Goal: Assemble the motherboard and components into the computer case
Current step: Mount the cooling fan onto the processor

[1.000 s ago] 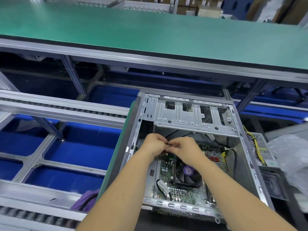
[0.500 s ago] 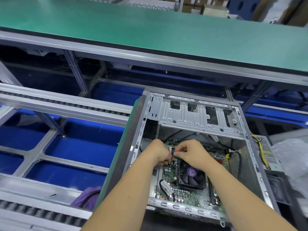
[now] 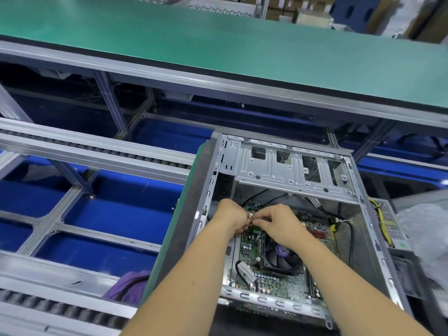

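Roller conveyor frame (image 3: 92, 151), aluminium rails over blue trays. Open computer case (image 3: 371, 238) lies on it; purple cloth (image 3: 128, 284) just beside, left.

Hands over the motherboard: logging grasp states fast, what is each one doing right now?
Left hand: fingers curled, pinching the small connector.
Right hand: pinching the same small connector and its wires.
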A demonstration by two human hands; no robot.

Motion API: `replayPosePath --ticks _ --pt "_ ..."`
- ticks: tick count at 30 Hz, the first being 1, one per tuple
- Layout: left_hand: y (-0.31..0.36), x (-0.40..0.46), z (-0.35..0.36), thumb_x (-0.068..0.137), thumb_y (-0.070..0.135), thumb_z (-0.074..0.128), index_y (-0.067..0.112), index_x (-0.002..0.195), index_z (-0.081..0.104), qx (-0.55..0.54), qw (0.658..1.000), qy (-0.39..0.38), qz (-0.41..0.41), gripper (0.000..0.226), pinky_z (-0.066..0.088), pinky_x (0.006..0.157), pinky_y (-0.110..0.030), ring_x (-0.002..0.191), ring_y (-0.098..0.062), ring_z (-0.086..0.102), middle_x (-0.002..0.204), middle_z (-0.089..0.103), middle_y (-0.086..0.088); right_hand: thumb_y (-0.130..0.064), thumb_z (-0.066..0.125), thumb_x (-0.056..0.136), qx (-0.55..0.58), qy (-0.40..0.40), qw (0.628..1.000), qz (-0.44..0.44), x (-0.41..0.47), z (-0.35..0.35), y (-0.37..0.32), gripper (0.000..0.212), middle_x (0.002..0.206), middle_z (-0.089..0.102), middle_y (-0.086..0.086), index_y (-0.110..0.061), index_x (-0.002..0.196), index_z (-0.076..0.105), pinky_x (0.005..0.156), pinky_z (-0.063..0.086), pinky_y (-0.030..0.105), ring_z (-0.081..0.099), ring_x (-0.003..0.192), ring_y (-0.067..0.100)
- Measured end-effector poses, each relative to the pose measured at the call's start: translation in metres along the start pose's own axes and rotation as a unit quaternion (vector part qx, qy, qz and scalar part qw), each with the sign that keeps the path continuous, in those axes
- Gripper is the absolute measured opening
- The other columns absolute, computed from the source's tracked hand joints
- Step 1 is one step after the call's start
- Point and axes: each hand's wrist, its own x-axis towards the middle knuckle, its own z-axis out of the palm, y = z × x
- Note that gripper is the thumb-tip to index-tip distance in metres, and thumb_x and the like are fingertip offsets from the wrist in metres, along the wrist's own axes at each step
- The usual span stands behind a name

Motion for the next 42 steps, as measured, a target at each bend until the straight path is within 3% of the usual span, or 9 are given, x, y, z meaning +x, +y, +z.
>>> replayPosePath --ticks 4,7,9,11,16,19,22,33,42 --pt "-0.002 0.003 0.000 0.090 -0.005 0.060 0.006 0.080 0.063 0.023 1.000 0.013 0.017 0.015 0.057 0.072 -0.032 0.058 -0.019 0.061 0.070 0.065 -0.012 -0.020 0.075 0.092 -0.012 0.027 1.000 0.008 0.001 0.002 -0.001 0.014 0.100 0.077 -0.010 -0.022 0.104 0.082 0.081 0.046 0.015 0.062 0.083 -0.002" --pt "-0.001 -0.001 -0.001 0.088 -0.006 0.056 0.003 0.091 0.063 0.118 0.991 0.021 0.057 0.011 0.057 0.066 -0.033 0.077 -0.027 0.068 0.078 0.064 -0.016 -0.019 0.073 0.093 -0.027 -0.006 1.000 0.003 0.001 0.002 -0.004 0.011 0.097 0.076 -0.009 -0.022 0.099 0.083 0.079 0.047 0.015 0.064 0.083 0.000" --pt "0.006 -0.010 -0.006 0.085 -0.004 0.054 0.002 0.095 0.062 0.281 0.949 0.037 0.138 0.014 0.050 0.060 -0.030 0.091 -0.029 0.066 0.088 0.064 -0.019 -0.017 0.069 0.093 -0.102 -0.041 0.994 -0.011 0.000 0.005 -0.005 0.013 0.092 0.074 -0.001 -0.017 0.094 0.082 0.077 0.053 0.028 0.066 0.084 0.015" --pt "0.021 -0.020 -0.017 0.084 -0.004 0.051 0.004 0.103 0.061 0.393 0.886 0.038 0.241 0.022 0.055 0.075 -0.036 0.094 -0.031 0.063 0.103 0.064 -0.017 -0.013 0.065 0.092 -0.164 -0.056 0.985 -0.009 0.002 0.009 -0.008 0.015 0.087 0.070 0.010 -0.007 0.088 0.078 0.074 0.053 0.035 0.063 0.083 0.027" --pt "0.059 -0.036 -0.064 0.087 0.006 0.044 0.022 0.105 0.069 0.467 0.775 0.052 0.422 0.035 0.053 0.085 -0.040 0.099 -0.024 0.059 0.108 0.068 -0.001 -0.016 0.070 0.092 -0.162 -0.075 0.984 0.021 0.011 0.013 -0.013 0.012 0.092 0.076 0.008 -0.010 0.089 0.080 0.078 0.056 0.032 0.068 0.088 0.023" --pt "0.050 -0.021 -0.076 0.093 0.013 0.045 0.021 0.120 0.062 0.336 0.806 0.188 0.448 0.032 0.047 0.093 -0.041 0.113 -0.021 0.049 0.121 0.061 0.000 -0.015 0.071 0.093 -0.166 -0.084 0.982 0.029 0.012 0.016 -0.015 0.011 0.091 0.077 0.005 -0.013 0.092 0.081 0.070 0.050 0.026 0.066 0.078 0.017" --pt "0.039 -0.006 -0.073 0.096 0.017 0.047 0.023 0.130 0.053 0.266 0.849 0.206 0.407 0.036 0.041 0.101 -0.041 0.122 -0.021 0.037 0.131 0.049 0.000 -0.014 0.070 0.092 -0.176 -0.086 0.980 0.032 0.011 0.020 -0.015 0.011 0.092 0.076 0.005 -0.013 0.092 0.081 0.072 0.052 0.028 0.066 0.080 0.018" --pt "0.034 -0.004 -0.069 0.092 0.013 0.049 0.017 0.122 0.054 0.331 0.810 0.251 0.414 0.031 0.051 0.082 -0.042 0.110 -0.024 0.042 0.124 0.045 -0.002 -0.009 0.059 0.089 -0.267 -0.098 0.959 0.014 0.004 0.030 -0.025 0.019 0.083 0.063 0.017 -0.002 0.071 0.057 0.060 0.051 0.035 0.066 0.081 0.034" --pt "0.035 -0.004 -0.069 0.092 0.016 0.049 0.016 0.122 0.054 0.334 0.812 0.253 0.407 0.030 0.052 0.078 -0.040 0.109 -0.024 0.041 0.124 0.044 -0.003 -0.017 0.060 0.099 -0.242 -0.090 0.966 0.012 0.006 0.026 -0.018 0.020 0.096 0.066 0.010 -0.003 0.095 0.074 0.079 0.058 0.041 0.065 0.087 0.028"
